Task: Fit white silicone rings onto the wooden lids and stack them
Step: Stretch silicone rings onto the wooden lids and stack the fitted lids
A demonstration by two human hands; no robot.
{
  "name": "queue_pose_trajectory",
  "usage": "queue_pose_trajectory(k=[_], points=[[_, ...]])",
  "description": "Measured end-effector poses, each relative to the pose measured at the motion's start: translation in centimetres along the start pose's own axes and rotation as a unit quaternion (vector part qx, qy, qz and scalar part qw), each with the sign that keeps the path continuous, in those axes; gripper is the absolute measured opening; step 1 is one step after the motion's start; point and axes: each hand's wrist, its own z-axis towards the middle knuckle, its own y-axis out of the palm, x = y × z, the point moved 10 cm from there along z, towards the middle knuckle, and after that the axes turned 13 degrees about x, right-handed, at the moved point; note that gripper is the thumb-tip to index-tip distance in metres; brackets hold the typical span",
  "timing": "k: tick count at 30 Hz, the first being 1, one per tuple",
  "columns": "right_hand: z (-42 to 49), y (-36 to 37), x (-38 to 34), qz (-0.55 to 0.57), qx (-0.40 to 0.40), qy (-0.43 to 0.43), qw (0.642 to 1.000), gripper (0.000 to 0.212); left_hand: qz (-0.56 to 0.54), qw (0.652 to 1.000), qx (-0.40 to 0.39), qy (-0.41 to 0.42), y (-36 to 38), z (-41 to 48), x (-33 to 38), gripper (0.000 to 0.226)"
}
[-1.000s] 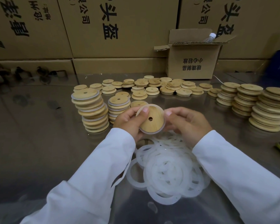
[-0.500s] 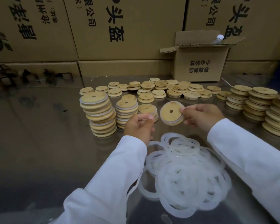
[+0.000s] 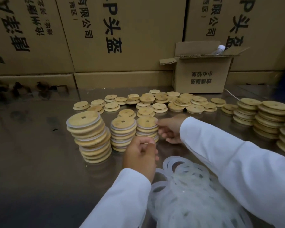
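Three stacks of ringed wooden lids stand on the metal table: a tall leaning one (image 3: pixel 90 137), a middle one (image 3: pixel 123 132) and a shorter one (image 3: pixel 146 127). My right hand (image 3: pixel 169 129) holds the edge of the top lid (image 3: pixel 146 121) resting on the shorter stack. Just in front of the stacks, my left hand (image 3: pixel 141 157) hovers with fingers loosely curled and nothing in it. A pile of white silicone rings (image 3: pixel 187 186) lies near me between my sleeves.
Loose bare lids (image 3: pixel 158 102) are scattered behind the stacks. Tall stacks of bare lids (image 3: pixel 268 120) stand at the right. A small open carton (image 3: pixel 201 74) with a plastic bottle (image 3: pixel 219 49) sits at the back, before a wall of big cartons (image 3: pixel 122 33).
My right hand carried the ringed lid away from my left hand and set it on the shorter stack. My left hand let go and drew back, empty. The camera moved closer.
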Motion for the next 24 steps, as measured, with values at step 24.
queue_pose_trajectory(k=[24], points=[[-7.4,-29.5,6.6,-0.196,0.528,-0.115,0.818,0.047,-0.002,0.999,0.005,0.049,-0.1,-0.4,0.7,0.022]])
